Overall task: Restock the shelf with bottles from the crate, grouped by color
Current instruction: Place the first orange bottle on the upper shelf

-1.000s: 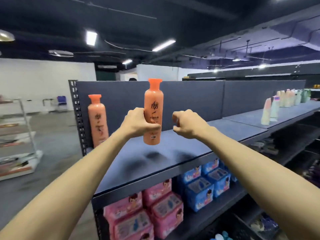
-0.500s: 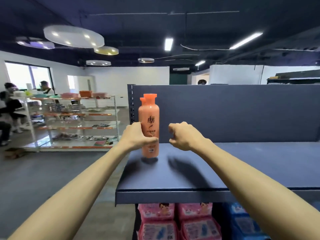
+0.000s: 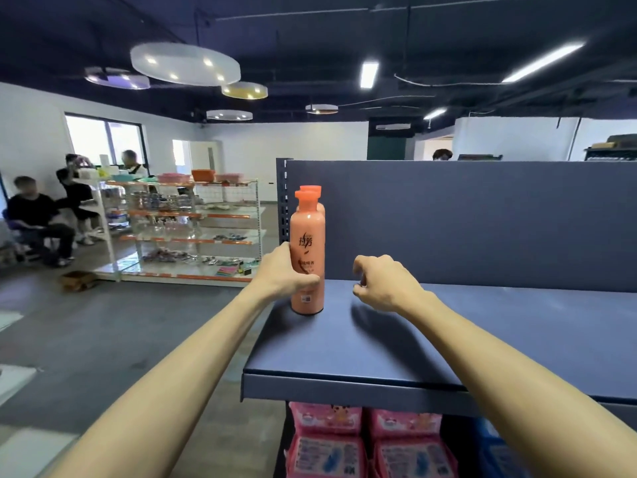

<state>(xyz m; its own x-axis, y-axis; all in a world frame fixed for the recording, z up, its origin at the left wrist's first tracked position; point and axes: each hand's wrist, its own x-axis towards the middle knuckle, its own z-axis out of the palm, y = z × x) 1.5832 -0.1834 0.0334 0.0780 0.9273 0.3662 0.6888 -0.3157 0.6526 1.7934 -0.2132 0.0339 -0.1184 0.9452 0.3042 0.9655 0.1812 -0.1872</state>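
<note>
Mid-frame, the left hand (image 3: 287, 274) wraps its fingers round the orange bottle (image 3: 307, 243). It stands on the shelf (image 3: 379, 343), at its left end, right in front of a second orange bottle (image 3: 314, 190), so like colors sit together. The right hand (image 3: 382, 281) hovers beside it, fingers curled, holding nothing.

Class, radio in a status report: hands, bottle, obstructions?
Left hand grips orange bottle, upright on shelf. Right hand curled, empty. Second bottle close behind.

Blue shelf (image 3: 465, 339), orange bottle (image 3: 307, 270) upright (second bottle (image 3: 310, 188) behind)
</note>
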